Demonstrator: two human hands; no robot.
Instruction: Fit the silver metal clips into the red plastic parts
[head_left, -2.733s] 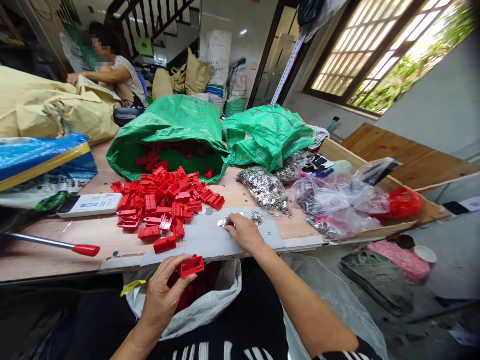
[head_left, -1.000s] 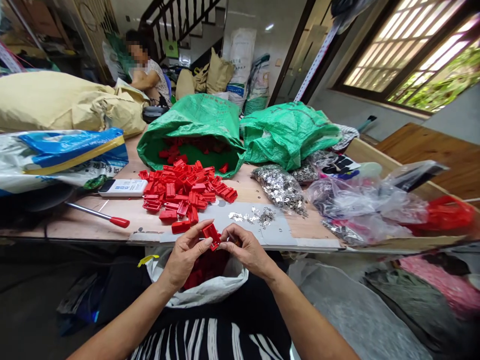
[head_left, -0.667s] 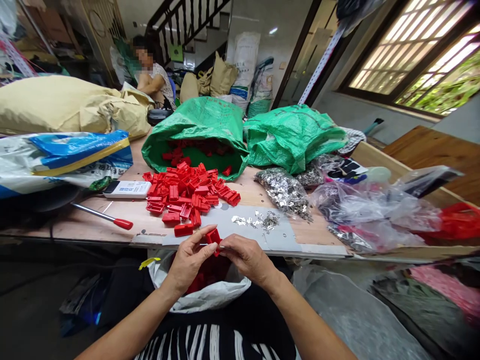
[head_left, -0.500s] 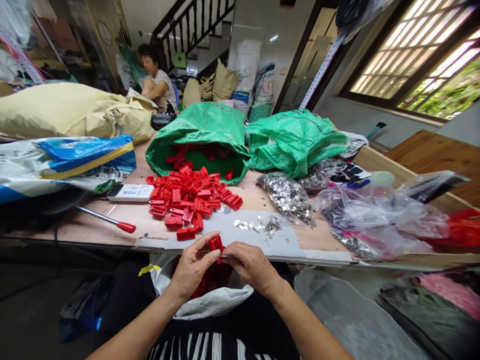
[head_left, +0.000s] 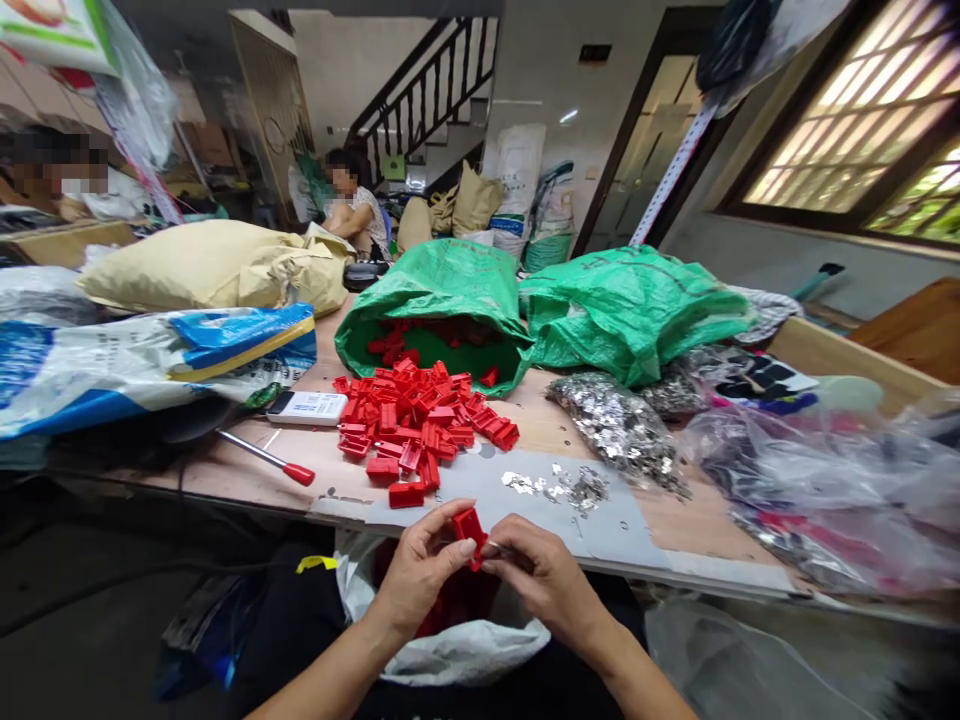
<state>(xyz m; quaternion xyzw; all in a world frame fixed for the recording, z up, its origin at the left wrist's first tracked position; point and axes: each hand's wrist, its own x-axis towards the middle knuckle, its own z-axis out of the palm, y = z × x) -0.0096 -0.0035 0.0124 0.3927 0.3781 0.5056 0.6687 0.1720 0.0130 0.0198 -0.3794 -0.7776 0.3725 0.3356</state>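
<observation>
My left hand [head_left: 421, 568] grips a small red plastic part [head_left: 470, 523] at the table's front edge. My right hand [head_left: 541, 568] meets it from the right and pinches a small silver metal piece against that part. Both hands hover over a white bag [head_left: 465, 648] on my lap that holds more red parts. A pile of loose red parts [head_left: 416, 420] lies on the table just beyond. A few silver metal pieces [head_left: 556, 486] are scattered on a grey sheet [head_left: 517, 505] to the right of my hands.
An open green sack [head_left: 442, 300] spills red parts; a second green sack [head_left: 634, 310] lies beside it. A heap of silver pieces [head_left: 619, 425], clear plastic bags [head_left: 817, 470], a white remote [head_left: 307, 407] and a red-tipped rod [head_left: 266, 457] lie on the table. A person [head_left: 352, 205] sits behind.
My right hand left the silver pieces on the grey sheet and came to the red part in my left hand. The view has tilted up and left.
</observation>
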